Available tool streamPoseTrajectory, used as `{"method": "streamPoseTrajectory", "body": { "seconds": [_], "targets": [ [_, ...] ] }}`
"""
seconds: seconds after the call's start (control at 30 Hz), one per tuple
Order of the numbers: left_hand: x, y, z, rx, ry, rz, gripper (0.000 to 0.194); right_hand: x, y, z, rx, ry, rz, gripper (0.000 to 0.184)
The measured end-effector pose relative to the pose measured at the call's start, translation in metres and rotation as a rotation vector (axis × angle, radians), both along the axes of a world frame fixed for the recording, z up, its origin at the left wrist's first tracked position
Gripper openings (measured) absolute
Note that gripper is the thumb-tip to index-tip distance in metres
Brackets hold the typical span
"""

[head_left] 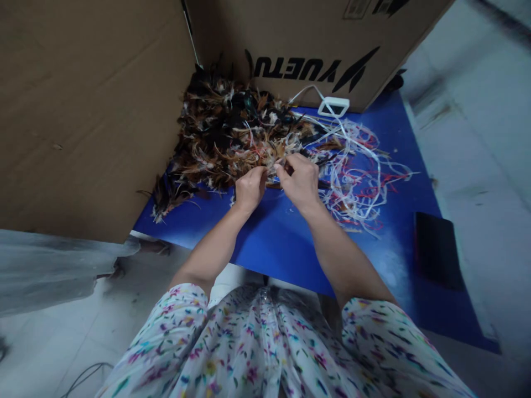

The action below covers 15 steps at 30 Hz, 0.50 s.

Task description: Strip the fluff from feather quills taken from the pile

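A large heap of brown and black feathers (232,127) covers the far left part of the blue table. At its near edge, my left hand (250,190) is closed in a pinch, with its fingertips among pale feather fluff. Close beside it on the right, my right hand (301,179) is also closed, thumb and forefinger together. Both hands appear to pinch the same small tuft of feathers (271,164), partly hidden by the fingers. A tangle of white and red strings (352,177) lies just right of my right hand.
Cardboard boxes stand around the heap: a plain one (83,110) at left and a printed one (286,33) behind. A white-framed device (333,106) with a white cable lies by the rear box. A dark flat object (437,250) rests on the right of the blue table (274,243).
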<state>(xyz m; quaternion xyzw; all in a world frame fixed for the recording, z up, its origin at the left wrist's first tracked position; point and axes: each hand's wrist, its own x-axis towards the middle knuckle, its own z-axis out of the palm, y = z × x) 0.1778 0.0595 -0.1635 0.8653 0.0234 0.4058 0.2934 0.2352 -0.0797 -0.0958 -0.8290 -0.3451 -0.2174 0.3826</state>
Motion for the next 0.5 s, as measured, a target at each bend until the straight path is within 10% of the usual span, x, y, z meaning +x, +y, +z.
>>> {"method": "streamPoseTrajectory", "body": {
  "seconds": [0.5],
  "targets": [
    [0.0021,0.0001,0.0061,-0.143,-0.02,-0.108,0.017,0.0099,-0.0038,-0.0041,0.224,0.21,0.048,0.009]
  ]
}}
